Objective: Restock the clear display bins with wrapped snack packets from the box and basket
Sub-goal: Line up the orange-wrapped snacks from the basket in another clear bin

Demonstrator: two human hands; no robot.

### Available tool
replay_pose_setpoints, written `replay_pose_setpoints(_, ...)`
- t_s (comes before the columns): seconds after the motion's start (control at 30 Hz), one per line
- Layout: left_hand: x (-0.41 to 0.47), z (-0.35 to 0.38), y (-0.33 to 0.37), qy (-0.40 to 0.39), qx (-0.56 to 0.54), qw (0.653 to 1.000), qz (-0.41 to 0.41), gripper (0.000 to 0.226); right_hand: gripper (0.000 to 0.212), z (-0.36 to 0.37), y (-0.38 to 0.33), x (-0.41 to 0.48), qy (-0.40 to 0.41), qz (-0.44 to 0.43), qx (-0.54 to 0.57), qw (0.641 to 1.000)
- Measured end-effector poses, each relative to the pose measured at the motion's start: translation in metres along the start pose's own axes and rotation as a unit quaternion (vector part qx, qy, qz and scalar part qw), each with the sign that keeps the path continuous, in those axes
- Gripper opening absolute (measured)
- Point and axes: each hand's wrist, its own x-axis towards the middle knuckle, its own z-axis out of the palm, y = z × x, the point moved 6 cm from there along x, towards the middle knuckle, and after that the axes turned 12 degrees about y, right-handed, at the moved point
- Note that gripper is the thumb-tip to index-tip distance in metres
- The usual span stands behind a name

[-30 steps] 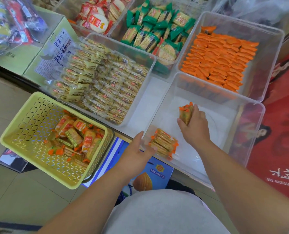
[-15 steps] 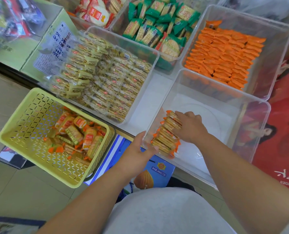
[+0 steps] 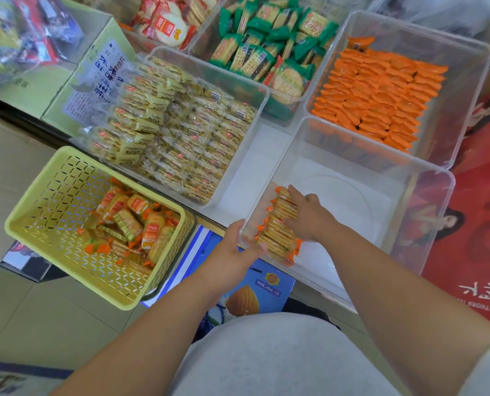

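Observation:
The near clear bin (image 3: 352,201) holds one row of orange-edged cracker packets (image 3: 278,232) standing against its left wall. My right hand (image 3: 309,218) is inside the bin, with its fingers laid flat along the side of that row and nothing gripped. Outside the bin, my left hand (image 3: 238,247) clasps the near left corner, thumb on the rim. To the left, a yellow perforated basket (image 3: 38,218) holds a loose heap of the same kind of packets (image 3: 132,221).
Behind stand other clear bins: yellow-wrapped crackers (image 3: 181,132), orange packets (image 3: 378,95), green packets (image 3: 266,50) and red-and-white ones (image 3: 166,27). A blue drink carton (image 3: 255,292) sits below the bin's corner. A green box (image 3: 95,75) is at far left, a red poster (image 3: 481,224) at right.
My right hand carried a packet from mid-bin down to the row at the left wall and now lies flat on the longer row. My left hand stayed at the corner.

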Motion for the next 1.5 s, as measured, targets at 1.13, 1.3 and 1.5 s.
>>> replay_pose_setpoints(1.13,0.091,-0.235,-0.034,-0.022,0.605,0.758,0.241,0.124,0.052,0.072,-0.227,-0.168,0.144,-0.036,0.132,0.98)
replay_pose_setpoints(1.3,0.103,-0.234,-0.047,-0.037,0.594,0.77,0.228,0.132,0.047,0.081,-0.218,-0.169,0.146,-0.024,0.164,0.975)
replay_pose_setpoints(1.5,0.113,-0.234,-0.045,0.012,0.656,0.713,0.25,0.098,0.047,0.088,-0.216,-0.168,0.146,-0.019,0.158,0.976)
